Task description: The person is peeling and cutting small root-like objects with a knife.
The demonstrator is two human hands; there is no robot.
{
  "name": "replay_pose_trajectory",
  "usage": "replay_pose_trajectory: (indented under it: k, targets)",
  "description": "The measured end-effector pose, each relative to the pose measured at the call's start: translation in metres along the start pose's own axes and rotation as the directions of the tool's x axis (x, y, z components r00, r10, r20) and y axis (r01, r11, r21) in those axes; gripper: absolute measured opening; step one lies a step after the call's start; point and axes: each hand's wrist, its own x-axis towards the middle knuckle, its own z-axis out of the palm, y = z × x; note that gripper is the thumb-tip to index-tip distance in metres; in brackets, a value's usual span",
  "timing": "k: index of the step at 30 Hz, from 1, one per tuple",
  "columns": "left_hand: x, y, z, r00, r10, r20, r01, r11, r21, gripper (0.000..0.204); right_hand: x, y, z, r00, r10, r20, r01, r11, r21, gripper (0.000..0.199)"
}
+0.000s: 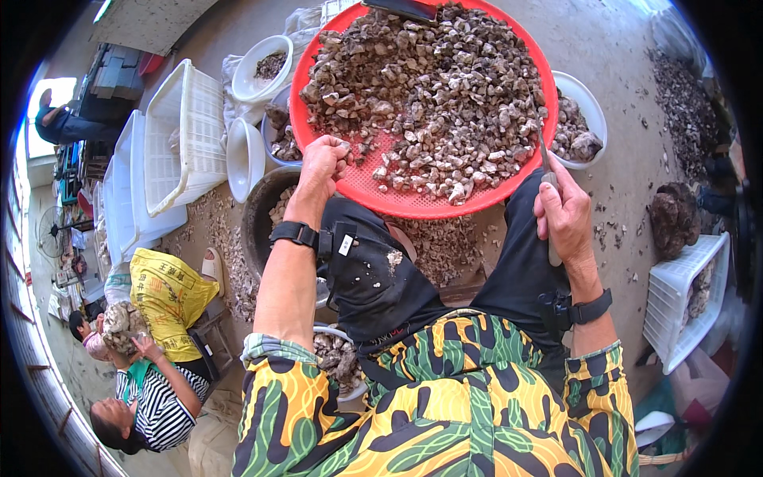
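A round red perforated tray [369, 187] lies in front of me, heaped with small chopped brown-and-white chunks [469, 103]. At its near left rim is my left hand [322, 165], its fingers closed together; whatever they pinch is too hidden to name. My right hand [566, 208] is wrapped around a knife [544, 149] at the tray's right rim. The knife's narrow blade points away from me, and its handle end sticks out below my palm.
A dark flat object [401, 8] rests on the tray's far rim. White basins [588, 99] and a dark tub [258, 219] surround the tray. White crates [195, 135] stand left, another [683, 302] right, near a large brown lump [674, 219]. A seated person [155, 405] holds a lump at left.
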Motion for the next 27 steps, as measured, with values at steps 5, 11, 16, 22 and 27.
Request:
replay_pose_trajectory:
  k: [5,11,16,22,27]
  targets:
    - [-0.015,0.005,0.013,0.995,0.049,0.091,-0.052,0.998,0.037,0.004,0.000,0.002,0.000,1.000,-0.014,-0.003,0.014,1.000,-0.006,0.045]
    - [-0.049,0.037,0.040,0.974,0.203,0.098,-0.205,0.979,0.008,0.014,0.002,-0.001,0.005,1.000,-0.013,0.014,0.013,1.000,0.008,0.045]
    - [-0.139,0.100,0.137,0.535,0.458,0.710,-0.637,0.771,-0.017,0.041,0.000,0.011,-0.003,1.000,0.012,-0.023,-0.012,1.000,0.010,0.046]
    - [-0.041,0.069,0.083,0.928,0.289,0.235,-0.351,0.891,0.290,0.019,-0.002,0.001,-0.002,0.999,0.021,-0.027,-0.021,1.000,0.009,0.045]
    - [0.040,0.004,0.025,0.975,0.223,-0.016,-0.168,0.777,0.606,0.015,-0.001,0.000,-0.001,1.000,0.011,-0.008,-0.011,0.999,0.031,0.045]
